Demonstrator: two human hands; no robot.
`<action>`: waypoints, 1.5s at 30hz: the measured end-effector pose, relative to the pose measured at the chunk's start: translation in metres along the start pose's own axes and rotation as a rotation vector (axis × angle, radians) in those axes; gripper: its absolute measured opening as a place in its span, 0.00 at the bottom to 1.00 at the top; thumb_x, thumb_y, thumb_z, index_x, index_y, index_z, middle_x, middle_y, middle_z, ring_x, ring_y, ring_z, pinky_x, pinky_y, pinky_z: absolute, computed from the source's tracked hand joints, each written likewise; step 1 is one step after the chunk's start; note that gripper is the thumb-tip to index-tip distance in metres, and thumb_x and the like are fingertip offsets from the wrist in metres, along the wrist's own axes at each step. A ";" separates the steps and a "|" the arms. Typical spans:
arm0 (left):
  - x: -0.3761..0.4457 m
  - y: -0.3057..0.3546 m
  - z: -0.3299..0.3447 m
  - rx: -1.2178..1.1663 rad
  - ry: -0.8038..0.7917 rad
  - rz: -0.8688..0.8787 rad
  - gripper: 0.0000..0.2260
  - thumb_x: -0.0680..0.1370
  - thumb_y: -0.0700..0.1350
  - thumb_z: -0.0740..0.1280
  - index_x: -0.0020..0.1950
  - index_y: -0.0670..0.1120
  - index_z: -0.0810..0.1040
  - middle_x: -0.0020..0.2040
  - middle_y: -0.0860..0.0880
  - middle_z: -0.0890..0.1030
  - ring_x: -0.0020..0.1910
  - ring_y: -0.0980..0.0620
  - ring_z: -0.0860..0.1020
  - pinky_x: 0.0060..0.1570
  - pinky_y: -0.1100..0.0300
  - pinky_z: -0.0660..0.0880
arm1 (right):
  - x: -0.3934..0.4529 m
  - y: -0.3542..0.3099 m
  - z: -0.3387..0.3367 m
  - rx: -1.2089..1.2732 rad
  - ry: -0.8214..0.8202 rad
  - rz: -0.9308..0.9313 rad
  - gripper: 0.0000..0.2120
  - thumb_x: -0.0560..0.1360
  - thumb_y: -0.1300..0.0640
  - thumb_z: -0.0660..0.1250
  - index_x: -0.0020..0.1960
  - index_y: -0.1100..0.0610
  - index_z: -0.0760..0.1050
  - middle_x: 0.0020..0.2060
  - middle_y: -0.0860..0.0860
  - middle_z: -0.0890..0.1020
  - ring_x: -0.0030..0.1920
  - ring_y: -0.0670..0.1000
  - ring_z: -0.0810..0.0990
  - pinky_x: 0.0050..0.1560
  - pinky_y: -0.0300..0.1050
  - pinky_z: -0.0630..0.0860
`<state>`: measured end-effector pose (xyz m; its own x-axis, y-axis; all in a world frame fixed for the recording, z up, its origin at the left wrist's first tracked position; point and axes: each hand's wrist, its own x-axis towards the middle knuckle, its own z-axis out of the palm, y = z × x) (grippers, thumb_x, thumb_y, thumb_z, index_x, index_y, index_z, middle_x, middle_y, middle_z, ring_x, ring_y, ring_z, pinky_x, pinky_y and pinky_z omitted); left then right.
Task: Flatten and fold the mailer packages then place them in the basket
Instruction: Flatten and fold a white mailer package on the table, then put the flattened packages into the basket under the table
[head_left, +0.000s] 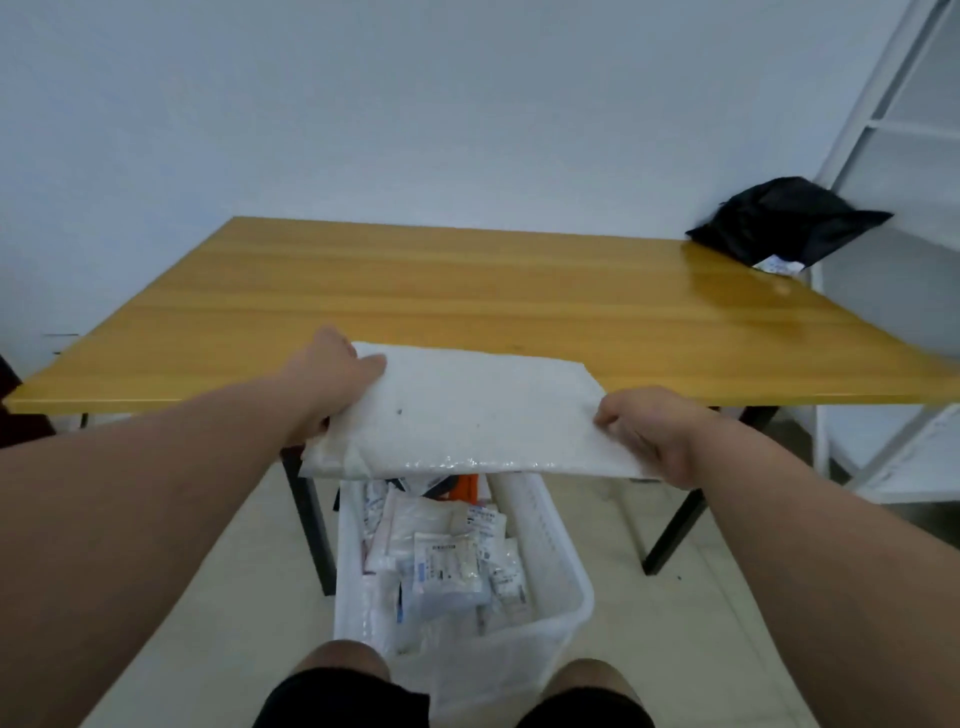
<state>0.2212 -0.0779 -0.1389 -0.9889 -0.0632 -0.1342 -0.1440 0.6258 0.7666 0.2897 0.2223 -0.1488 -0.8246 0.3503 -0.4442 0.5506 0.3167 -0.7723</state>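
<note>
Head view shows a white bubble mailer (467, 415) held flat in the air at the near edge of the wooden surface (467, 291), directly above the white basket (563, 561) on the floor at six o'clock. Left hand (332, 379) holds the mailer's nine o'clock end, thumb on top and fingers underneath; right hand (644, 431) pinches the three o'clock corner, so each grip is closed on the mailer. It looks already flattened and folded, so the step in hand is probably lowering it into the basket, which holds many labelled packages (441, 561).

Risks from here: the mailer spans wider than the basket opening, so lowered flat it may catch on the rims and perch there, or slide off onto the floor. Letting go of one end first could let the fold spring open. The heap inside sits high and uneven, so a loose drop could tip it over the side. A black mailer (779, 223) lies at two o'clock on the far corner, not yet handled.
</note>
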 end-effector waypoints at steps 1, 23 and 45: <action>-0.011 -0.005 -0.003 0.011 -0.088 -0.041 0.15 0.80 0.53 0.65 0.53 0.42 0.69 0.42 0.43 0.72 0.36 0.47 0.70 0.31 0.58 0.68 | -0.009 0.005 0.000 -0.041 -0.017 0.037 0.03 0.73 0.59 0.65 0.46 0.58 0.74 0.46 0.58 0.74 0.44 0.57 0.71 0.41 0.47 0.69; 0.059 -0.130 0.115 0.087 -0.552 -0.471 0.28 0.76 0.44 0.72 0.74 0.53 0.66 0.52 0.48 0.77 0.46 0.50 0.77 0.39 0.59 0.73 | 0.115 0.091 0.097 -0.463 -0.122 0.232 0.28 0.79 0.53 0.60 0.76 0.60 0.59 0.69 0.58 0.71 0.66 0.58 0.72 0.63 0.46 0.69; 0.001 0.047 0.085 0.447 -1.001 -0.124 0.20 0.82 0.52 0.62 0.70 0.43 0.69 0.60 0.42 0.80 0.51 0.44 0.82 0.54 0.41 0.79 | 0.042 -0.002 0.044 -0.434 -0.455 -0.014 0.13 0.80 0.62 0.62 0.64 0.57 0.75 0.55 0.54 0.82 0.48 0.51 0.82 0.49 0.45 0.76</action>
<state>0.2162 0.0174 -0.1566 -0.4636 0.3864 -0.7973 -0.0150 0.8963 0.4431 0.2480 0.1973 -0.1863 -0.7524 -0.0364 -0.6577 0.4630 0.6810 -0.5673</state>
